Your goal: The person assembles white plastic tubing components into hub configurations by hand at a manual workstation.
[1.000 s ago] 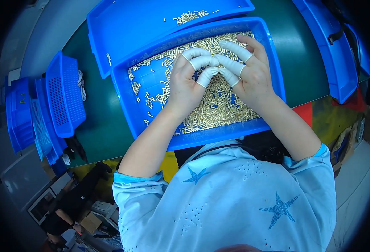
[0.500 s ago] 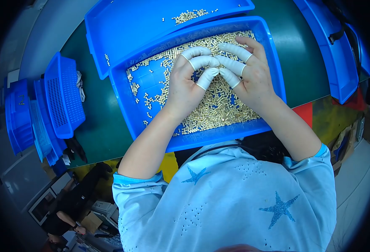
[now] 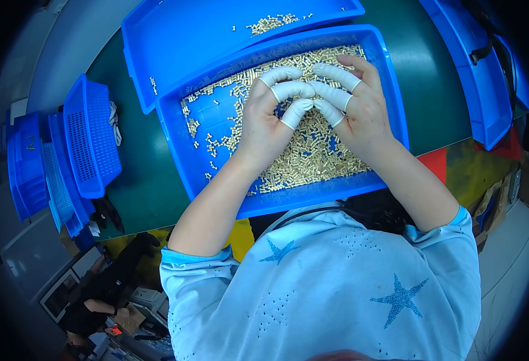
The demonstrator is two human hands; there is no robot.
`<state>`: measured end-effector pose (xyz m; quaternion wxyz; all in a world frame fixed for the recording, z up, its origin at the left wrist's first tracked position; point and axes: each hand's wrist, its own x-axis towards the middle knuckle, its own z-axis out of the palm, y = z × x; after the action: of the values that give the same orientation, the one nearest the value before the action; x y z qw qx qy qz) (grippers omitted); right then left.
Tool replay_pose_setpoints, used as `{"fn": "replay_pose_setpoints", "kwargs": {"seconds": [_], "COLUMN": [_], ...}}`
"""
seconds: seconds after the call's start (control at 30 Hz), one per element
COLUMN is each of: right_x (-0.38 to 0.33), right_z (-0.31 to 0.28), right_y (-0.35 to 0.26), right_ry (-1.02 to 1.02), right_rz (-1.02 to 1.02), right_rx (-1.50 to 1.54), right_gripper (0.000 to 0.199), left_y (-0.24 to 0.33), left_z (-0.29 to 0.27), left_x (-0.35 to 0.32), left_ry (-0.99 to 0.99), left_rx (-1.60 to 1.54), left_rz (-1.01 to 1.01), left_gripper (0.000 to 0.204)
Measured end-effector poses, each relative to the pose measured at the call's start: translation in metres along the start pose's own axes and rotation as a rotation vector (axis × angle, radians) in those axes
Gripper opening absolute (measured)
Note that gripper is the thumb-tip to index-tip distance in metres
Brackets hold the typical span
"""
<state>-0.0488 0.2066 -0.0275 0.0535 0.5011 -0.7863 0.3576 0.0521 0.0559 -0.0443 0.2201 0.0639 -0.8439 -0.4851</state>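
Note:
Over a blue plastic tray (image 3: 177, 153) strewn with small brass-coloured metal pieces (image 3: 312, 159), my two hands meet at the fingertips. White finger cots cover the thumb and two fingers of each. My left hand (image 3: 270, 111) has its thumb and fingers pinched together; whatever lies between the tips is hidden. Touching it from the other side, my right hand (image 3: 357, 99) is pinched likewise, with its outer fingers curled, and its tips also conceal anything held. The pieces lie thickest below and behind the hands, thinner at the tray's left.
Behind, a second blue tray (image 3: 186, 36) holds a small heap of similar pieces (image 3: 270, 24). Blue perforated baskets (image 3: 87, 141) stand at the left of the green table (image 3: 138, 204), another blue tray (image 3: 469, 66) at the right. A person in black (image 3: 105, 289) is at lower left.
My hands keep almost the same pose at the same spot. At lower left the other person's arm has shifted, and an orange thing now shows by their hand.

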Motion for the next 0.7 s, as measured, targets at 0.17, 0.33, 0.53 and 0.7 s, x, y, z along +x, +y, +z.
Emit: {"fn": "replay_pose_setpoints", "kwargs": {"seconds": [0.17, 0.33, 0.53, 0.7], "right_x": [-0.0001, -0.0015, -0.0012, 0.0007], "right_z": [-0.0016, -0.0018, -0.0013, 0.0003], "right_y": [-0.0011, -0.0004, 0.0009, -0.0001], "right_ry": [-0.077, -0.122, -0.121, -0.118], "right_rz": [0.053, 0.104, 0.118, 0.09], "right_rx": [0.049, 0.125, 0.148, 0.159], "right_gripper": [0.025, 0.024, 0.024, 0.024], "left_y": [0.006, 0.0061, 0.0033, -0.001], "left_z": [0.0007, 0.002, 0.0033, 0.0034], "left_x": [0.0015, 0.0019, 0.0027, 0.0042], "left_ry": [-0.078, -0.099, -0.12, -0.083], "left_rx": [-0.13, -0.235, -0.311, -0.335], "left_rz": [-0.138, -0.202, -0.252, -0.238], "left_gripper": [0.015, 0.014, 0.015, 0.015]}}
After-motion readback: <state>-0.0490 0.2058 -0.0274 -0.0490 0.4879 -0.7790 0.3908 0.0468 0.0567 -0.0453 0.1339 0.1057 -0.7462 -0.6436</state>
